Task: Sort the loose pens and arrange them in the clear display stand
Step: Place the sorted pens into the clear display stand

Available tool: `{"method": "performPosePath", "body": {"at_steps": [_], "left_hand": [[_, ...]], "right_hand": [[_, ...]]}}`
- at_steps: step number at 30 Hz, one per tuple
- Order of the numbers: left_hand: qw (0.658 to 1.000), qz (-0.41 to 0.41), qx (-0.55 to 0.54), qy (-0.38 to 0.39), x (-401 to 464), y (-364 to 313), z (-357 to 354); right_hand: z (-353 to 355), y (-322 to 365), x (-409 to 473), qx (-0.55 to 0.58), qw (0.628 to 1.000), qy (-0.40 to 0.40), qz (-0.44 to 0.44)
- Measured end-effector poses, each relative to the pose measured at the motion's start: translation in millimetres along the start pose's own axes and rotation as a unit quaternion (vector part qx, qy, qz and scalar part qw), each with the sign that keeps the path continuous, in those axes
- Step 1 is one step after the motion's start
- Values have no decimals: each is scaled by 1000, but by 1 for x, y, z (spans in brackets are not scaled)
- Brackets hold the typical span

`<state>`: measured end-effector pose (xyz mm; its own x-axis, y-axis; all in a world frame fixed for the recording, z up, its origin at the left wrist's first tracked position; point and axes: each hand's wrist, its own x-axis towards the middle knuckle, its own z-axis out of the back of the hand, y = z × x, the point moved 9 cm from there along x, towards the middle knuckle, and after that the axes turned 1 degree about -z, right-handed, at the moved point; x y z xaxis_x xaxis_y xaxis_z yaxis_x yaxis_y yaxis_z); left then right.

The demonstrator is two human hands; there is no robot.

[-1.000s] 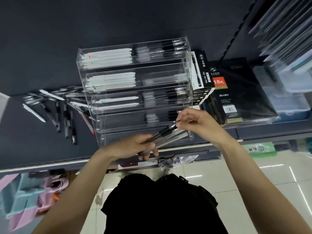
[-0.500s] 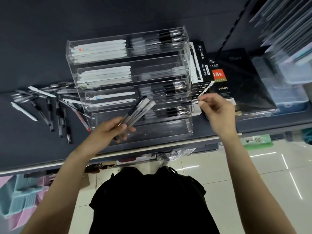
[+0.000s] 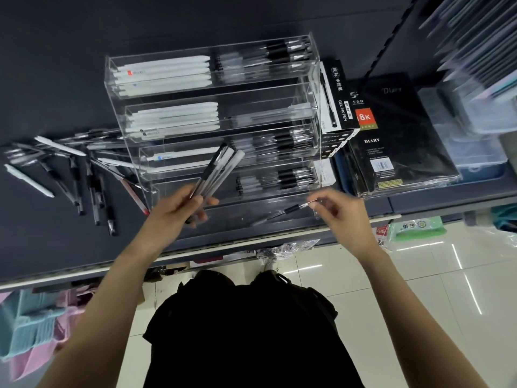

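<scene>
Pens [image 3: 216, 170], a small bundle, stand tilted in the curled fingers of the left hand [image 3: 179, 207], in front of the clear display stand [image 3: 314, 88]. The right hand [image 3: 340, 211] pinches the tip of a single pen [image 3: 291, 210] lying low in the stand's front tier. Upper tiers hold white pens and black-gripped ones (sorted side by side). Loose pens [image 3: 75, 175] lie scattered on the dark shelf [image 3: 42, 79] left of the stand; a pen box [image 3: 335, 96] and diary [image 3: 391, 135] sit right. Below, glossy pale floor tiles [image 3: 433, 289].
</scene>
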<state>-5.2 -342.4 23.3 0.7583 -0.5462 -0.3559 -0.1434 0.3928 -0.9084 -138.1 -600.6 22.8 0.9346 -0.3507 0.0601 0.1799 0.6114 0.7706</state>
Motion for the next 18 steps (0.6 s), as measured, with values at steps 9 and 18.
{"method": "performPosePath", "body": {"at_steps": [9, 18], "left_hand": [[997, 20, 22, 73, -1, -2, -23], [981, 27, 117, 150, 1, -2, -43]], "right_hand": [[-52, 8, 3, -449, 852, 247, 107], [-8, 39, 17, -168, 980, 22, 100]]}}
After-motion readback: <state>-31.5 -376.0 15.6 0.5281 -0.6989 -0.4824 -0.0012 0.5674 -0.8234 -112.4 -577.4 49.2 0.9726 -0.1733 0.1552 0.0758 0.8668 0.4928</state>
